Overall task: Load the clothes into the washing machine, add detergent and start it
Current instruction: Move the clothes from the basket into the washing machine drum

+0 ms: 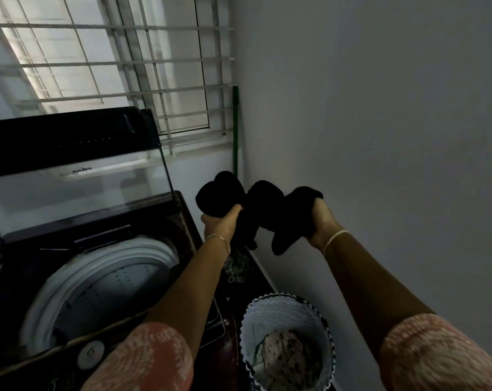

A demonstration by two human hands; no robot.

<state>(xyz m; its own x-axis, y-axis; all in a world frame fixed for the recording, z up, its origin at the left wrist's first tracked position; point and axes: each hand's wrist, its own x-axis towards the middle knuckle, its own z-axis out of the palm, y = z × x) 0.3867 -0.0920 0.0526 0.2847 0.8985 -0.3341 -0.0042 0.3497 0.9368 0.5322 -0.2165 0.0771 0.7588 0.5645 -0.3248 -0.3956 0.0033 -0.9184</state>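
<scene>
Both our arms reach forward and up, elbows nearly straight. Our left arm rises from near left, our right arm from near right, the two converging far ahead. Our left hand curls its fingers round a bunched black cloth. Our right hand grips the cloth's right end, fingertips buried in it. Hands about level, near each other, apart. Thin bangle on the left wrist, pale band on the right. Pink patterned sleeves cover our upper arms.

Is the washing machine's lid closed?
No, the lid stands raised, and the drum lies open to view below it.
</scene>
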